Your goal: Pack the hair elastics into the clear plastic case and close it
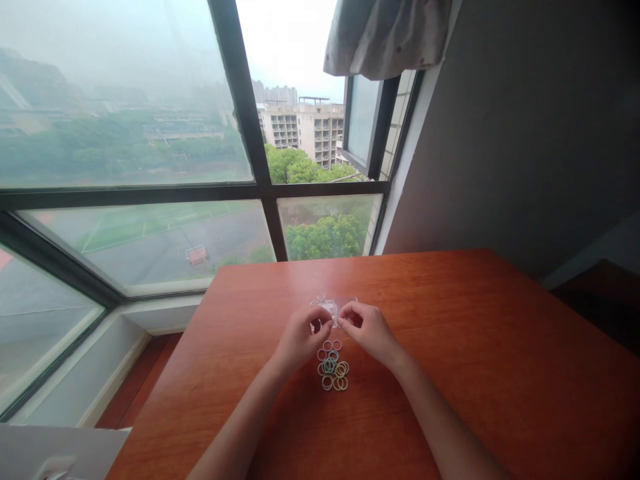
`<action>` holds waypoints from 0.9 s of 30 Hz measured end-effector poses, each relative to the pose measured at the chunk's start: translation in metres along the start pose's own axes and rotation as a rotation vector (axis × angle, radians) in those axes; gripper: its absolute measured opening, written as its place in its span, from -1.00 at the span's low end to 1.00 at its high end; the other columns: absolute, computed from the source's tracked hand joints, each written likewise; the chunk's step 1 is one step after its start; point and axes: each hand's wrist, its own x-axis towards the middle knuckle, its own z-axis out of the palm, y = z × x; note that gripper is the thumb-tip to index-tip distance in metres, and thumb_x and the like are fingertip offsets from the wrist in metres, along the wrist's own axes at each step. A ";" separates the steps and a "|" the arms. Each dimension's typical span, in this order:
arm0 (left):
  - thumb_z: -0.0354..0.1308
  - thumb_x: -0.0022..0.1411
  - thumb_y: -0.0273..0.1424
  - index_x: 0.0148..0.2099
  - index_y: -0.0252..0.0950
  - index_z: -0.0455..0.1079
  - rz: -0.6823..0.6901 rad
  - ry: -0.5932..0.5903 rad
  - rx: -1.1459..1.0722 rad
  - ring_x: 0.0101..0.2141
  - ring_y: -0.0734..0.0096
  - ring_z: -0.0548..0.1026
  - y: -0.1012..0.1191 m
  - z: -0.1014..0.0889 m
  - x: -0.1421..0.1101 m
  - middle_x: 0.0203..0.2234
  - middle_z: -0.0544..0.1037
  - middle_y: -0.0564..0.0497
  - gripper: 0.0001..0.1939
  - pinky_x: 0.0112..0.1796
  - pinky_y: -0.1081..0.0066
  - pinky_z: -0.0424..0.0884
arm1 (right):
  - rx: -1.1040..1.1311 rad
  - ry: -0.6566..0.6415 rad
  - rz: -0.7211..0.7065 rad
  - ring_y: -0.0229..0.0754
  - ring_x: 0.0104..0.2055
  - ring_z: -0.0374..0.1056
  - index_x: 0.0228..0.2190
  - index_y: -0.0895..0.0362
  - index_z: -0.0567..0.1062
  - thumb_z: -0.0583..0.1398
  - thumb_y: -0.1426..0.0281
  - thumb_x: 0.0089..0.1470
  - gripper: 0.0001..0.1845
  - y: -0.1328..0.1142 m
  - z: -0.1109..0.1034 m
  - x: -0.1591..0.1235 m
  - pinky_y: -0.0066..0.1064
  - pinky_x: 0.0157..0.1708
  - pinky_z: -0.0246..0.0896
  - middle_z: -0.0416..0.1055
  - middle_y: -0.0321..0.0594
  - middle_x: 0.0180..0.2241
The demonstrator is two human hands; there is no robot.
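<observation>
A small clear plastic bag [332, 305] is held just above the reddish wooden table [475, 347], near its middle. My left hand [301, 336] pinches the bag's left side with closed fingers. My right hand [365, 328] pinches its right side the same way. Just below both hands, a heap of several small coloured rings [333, 366] lies on the table, in pale orange, blue and cream. The bag's contents are too small to make out.
A large window with dark frames [260, 190] stands behind the table's far edge. A grey wall [525, 133] rises at the right. A white object [55, 453] sits at the lower left corner, off the table.
</observation>
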 end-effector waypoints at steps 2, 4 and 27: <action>0.09 0.16 -0.42 -0.39 -0.32 0.43 -0.003 0.007 -0.008 -0.52 0.52 0.34 0.001 0.000 0.000 -0.56 0.46 0.05 -0.87 -0.50 0.54 0.24 | -0.010 0.007 0.000 -0.29 -0.52 0.21 -0.47 0.13 0.47 0.19 0.35 0.02 -0.89 0.000 0.000 0.000 -0.49 -0.50 0.09 0.37 -0.32 -0.56; 0.09 0.16 -0.41 -0.38 -0.33 0.44 -0.005 0.010 -0.014 -0.52 0.52 0.35 0.002 0.000 0.000 -0.55 0.46 0.04 -0.86 -0.50 0.54 0.24 | -0.015 0.019 0.001 -0.29 -0.52 0.21 -0.47 0.13 0.46 0.19 0.36 0.02 -0.89 0.001 0.000 0.000 -0.49 -0.50 0.09 0.36 -0.33 -0.57; 0.11 0.15 -0.33 -0.38 -0.30 0.44 -0.092 0.285 0.153 -0.52 0.47 0.39 -0.034 -0.014 0.013 -0.53 0.51 0.05 -0.84 -0.46 0.50 0.29 | -0.018 0.019 0.005 -0.29 -0.51 0.23 -0.44 0.13 0.50 0.18 0.41 0.01 -0.92 -0.001 -0.004 0.000 -0.49 -0.47 0.09 0.34 -0.34 -0.57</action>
